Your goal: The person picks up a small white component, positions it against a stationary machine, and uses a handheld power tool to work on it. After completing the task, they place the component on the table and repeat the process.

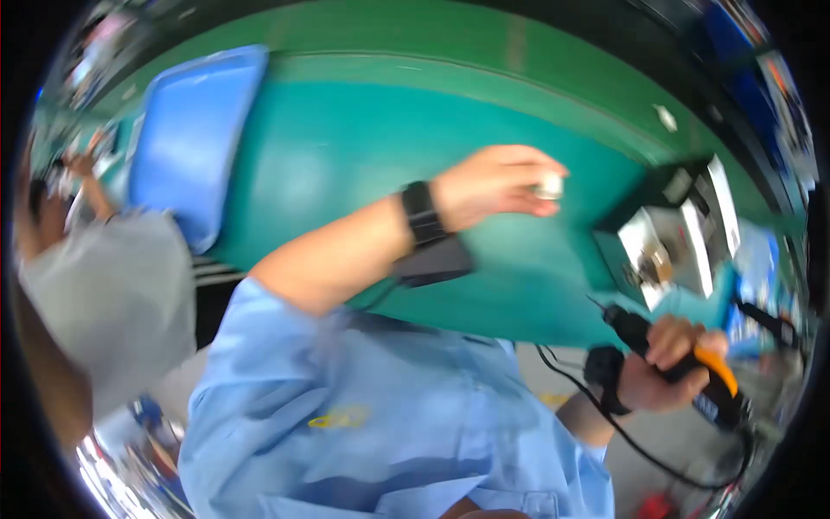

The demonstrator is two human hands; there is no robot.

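Note:
My left hand, with a dark band on its wrist, reaches over the green bench. Its fingers close around a small white rounded piece; what kind it is, the blur does not show. At the right, beyond the bench's near edge, my right hand grips a black and orange electric screwdriver. The screwdriver's thin bit points up and left, and a black cord loops below it. Under my left wrist lies a flat dark box-shaped device with a lead running from it.
A blue tray lies at the bench's left. On the right stands a black bin with white dividers and small metal parts. Another black-handled tool is farther right. At the far left, a person in pale clothing sits close by.

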